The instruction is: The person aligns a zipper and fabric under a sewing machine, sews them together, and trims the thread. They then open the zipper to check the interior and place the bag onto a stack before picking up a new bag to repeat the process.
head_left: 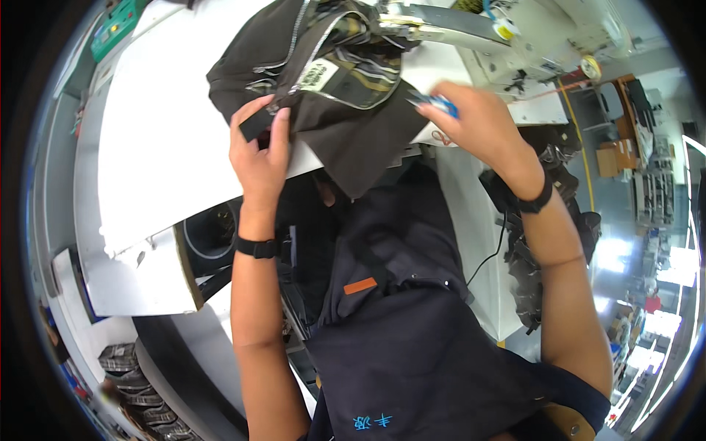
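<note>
A dark olive bag (257,51) with silver zips, a plaid lining and a white label lies at the table's front edge, its fabric flap hanging over it. My left hand (257,147) grips the bag's fabric near a small black tab (251,126), fingers and thumb bent around it. To the right, my right hand (478,125) holds blue-handled thread snips (446,104), their metal tips at the dark flap; whether they touch it I cannot tell.
The white table (147,132) carries a sewing machine (471,29) at the back and a green case (110,33) at the back left. Stacked plaid pieces (125,356) lie lower left. Dark bags (526,279) hang at right beside a cable. Shelves (647,191) stand farther right.
</note>
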Motion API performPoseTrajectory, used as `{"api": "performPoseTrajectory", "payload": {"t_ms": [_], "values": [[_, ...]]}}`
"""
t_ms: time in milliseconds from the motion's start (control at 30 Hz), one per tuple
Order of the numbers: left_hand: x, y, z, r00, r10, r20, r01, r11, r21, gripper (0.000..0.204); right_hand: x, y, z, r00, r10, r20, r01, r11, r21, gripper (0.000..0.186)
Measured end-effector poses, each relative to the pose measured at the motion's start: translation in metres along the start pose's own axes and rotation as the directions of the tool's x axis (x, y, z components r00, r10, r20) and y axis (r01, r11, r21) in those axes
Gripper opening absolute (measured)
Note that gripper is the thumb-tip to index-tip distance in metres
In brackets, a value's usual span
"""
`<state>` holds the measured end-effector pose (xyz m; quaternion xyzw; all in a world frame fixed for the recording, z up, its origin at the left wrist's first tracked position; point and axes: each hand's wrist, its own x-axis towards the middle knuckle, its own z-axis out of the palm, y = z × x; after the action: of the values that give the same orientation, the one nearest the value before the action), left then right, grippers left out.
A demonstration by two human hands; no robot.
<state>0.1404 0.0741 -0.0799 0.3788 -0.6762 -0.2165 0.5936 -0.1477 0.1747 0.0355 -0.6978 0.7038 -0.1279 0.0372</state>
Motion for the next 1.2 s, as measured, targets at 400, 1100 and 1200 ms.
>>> {"api": "performPoseTrajectory", "payload": {"t_ms": [400, 1100, 1200], "values": [[-0.002, 0.001, 0.006, 0.995, -0.080, 0.056, 0.068, 0.980, 0.185, 0.029, -0.052, 0.151, 0.056, 0.852, 0.284, -0.440, -0.186, 0.949, 0.253, 0.032], [0.000, -0.007, 0.013, 0.996, 0.013, 0.090, -0.034, 0.972, 0.233, 0.031, -0.084, 0.133, 0.089, 0.777, 0.263, -0.572, -0.082, 0.943, 0.322, 0.040], [0.000, -0.003, 0.008, 0.981, -0.185, 0.054, 0.171, 0.967, 0.190, 0.032, -0.085, 0.110, 0.078, 0.802, 0.269, -0.533, -0.040, 0.915, 0.402, 0.039]]}}
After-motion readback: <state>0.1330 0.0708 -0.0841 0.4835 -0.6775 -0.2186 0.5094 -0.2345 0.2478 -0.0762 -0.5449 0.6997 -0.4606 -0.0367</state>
